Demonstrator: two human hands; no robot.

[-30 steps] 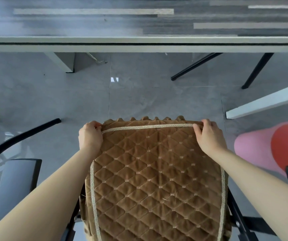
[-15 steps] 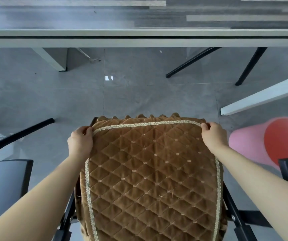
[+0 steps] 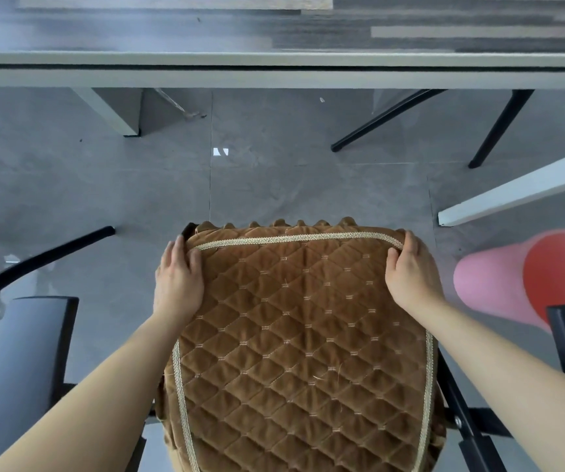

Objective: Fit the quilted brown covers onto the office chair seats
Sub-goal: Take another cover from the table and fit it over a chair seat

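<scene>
covering: quilted brown cover [image 3: 305, 338] lies spread over the chair seat at lower centre, beige braid trim running along its far edge and down both sides.
cover edge: scalloped brown ruffle shows past the far trim; a dark corner of the chair seat [image 3: 189, 229] peeks out at the far left corner.
left hand [image 3: 179, 279]: lies flat on the cover's far left corner, fingers together and pointing away, thumb resting on the quilted top just beside the trim; not pinching anything that can be seen.
right hand [image 3: 412, 274]: cups the far right corner, thumb on top by the trim, fingers curled over the side of the cover; their tips are hidden.
chair frame [image 3: 461, 413]: black metal bars show just beside the cover at lower right and lower left.
neighbours: grey seat of another chair [image 3: 22, 376] at left, pink and red rounded object [image 3: 526, 277] at right.
floor [image 3: 274, 172]: grey tiles.
bench [image 3: 274, 68]: long pale edge across the top.
</scene>
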